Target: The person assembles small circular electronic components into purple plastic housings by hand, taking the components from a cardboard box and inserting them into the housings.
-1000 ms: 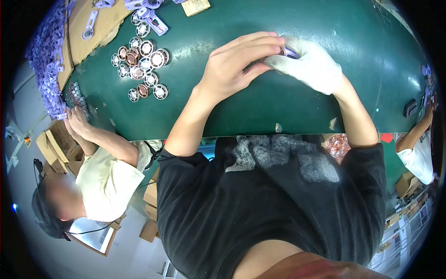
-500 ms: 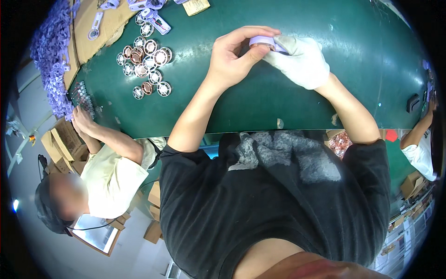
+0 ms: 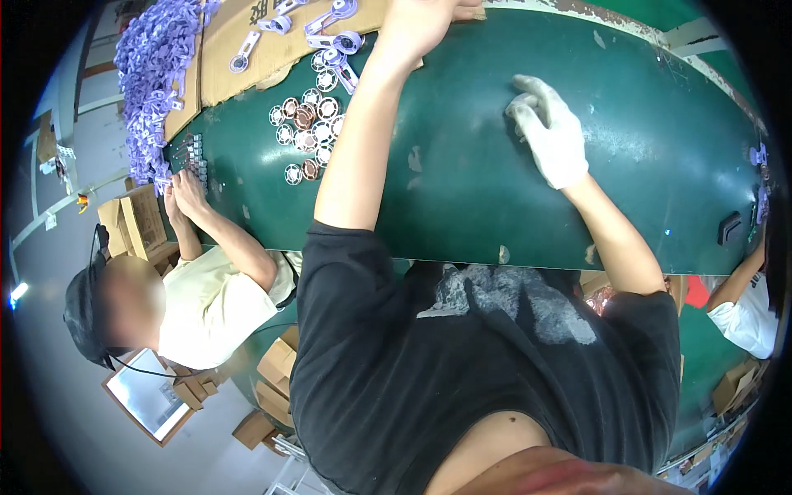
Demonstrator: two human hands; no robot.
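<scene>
My bare left hand [image 3: 421,29] reaches to the far edge of the view, over the cardboard sheet [image 3: 223,77]. Part of it is cut off there, so whether it holds anything is hidden. Over the green table [image 3: 470,181], my right hand [image 3: 551,136] wears a white glove; its fingers are loosely bent and apart, with nothing in them. Left of my left forearm lies a cluster of round metal-and-white rings with copper-coloured windings [image 3: 305,117], partly covered by the arm. Several purple plastic housings with handles [image 3: 334,41] lie beyond them.
A large heap of small purple parts [image 3: 153,91] fills the far left. Beside it, a co-worker's hands [image 3: 186,194] handle small parts near a row of little metal pieces [image 3: 195,157]. A black object [image 3: 729,228] sits at the right, near another person's arm [image 3: 742,276].
My hands have parted. The purple ring-shaped part they held together is out of sight. The left hand has moved far forward; the gloved right hand is now empty. The view has shifted.
</scene>
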